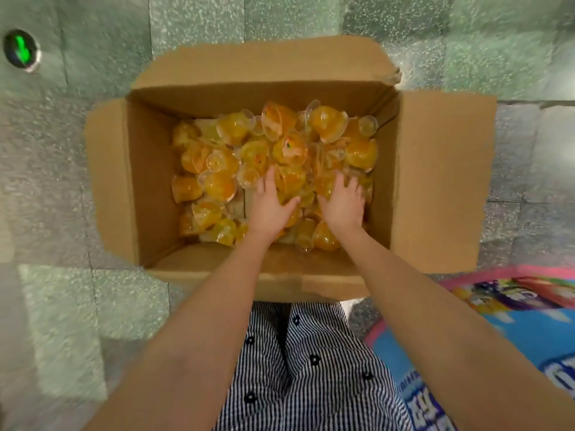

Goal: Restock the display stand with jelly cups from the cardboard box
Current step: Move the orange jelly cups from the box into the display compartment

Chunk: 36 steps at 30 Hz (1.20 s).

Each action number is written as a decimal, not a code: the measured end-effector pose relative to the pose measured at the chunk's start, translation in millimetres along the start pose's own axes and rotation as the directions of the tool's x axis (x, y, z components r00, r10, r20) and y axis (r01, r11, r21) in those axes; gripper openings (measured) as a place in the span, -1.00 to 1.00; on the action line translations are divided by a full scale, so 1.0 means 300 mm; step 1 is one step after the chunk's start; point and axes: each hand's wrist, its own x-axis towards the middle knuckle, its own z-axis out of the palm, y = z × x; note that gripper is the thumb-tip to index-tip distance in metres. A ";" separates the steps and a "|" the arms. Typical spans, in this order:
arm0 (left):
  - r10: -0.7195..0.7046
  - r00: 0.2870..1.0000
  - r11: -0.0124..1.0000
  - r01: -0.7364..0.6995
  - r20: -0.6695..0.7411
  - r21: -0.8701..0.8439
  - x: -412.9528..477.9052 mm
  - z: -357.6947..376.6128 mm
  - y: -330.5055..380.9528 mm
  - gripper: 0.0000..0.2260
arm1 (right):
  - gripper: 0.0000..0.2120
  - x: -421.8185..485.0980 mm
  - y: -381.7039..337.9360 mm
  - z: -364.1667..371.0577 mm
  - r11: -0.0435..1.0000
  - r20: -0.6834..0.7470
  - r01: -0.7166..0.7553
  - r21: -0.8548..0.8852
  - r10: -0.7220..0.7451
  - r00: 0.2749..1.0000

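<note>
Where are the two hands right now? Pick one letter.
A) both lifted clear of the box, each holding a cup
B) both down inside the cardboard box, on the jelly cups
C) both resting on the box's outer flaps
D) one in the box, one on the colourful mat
B: the left hand and the right hand both lie inside the cardboard box, fingers spread on the pile of jelly cups.

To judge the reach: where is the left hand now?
In the head view the left hand rests inside the cardboard box, on the jelly cups, just left of the right hand.
</note>
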 end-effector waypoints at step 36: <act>0.077 0.990 0.996 -0.081 0.117 0.031 -0.152 -0.242 0.102 -0.46 | -0.14 -0.395 -0.024 -0.079 0.892 0.036 -0.127 0.435 0.124 0.992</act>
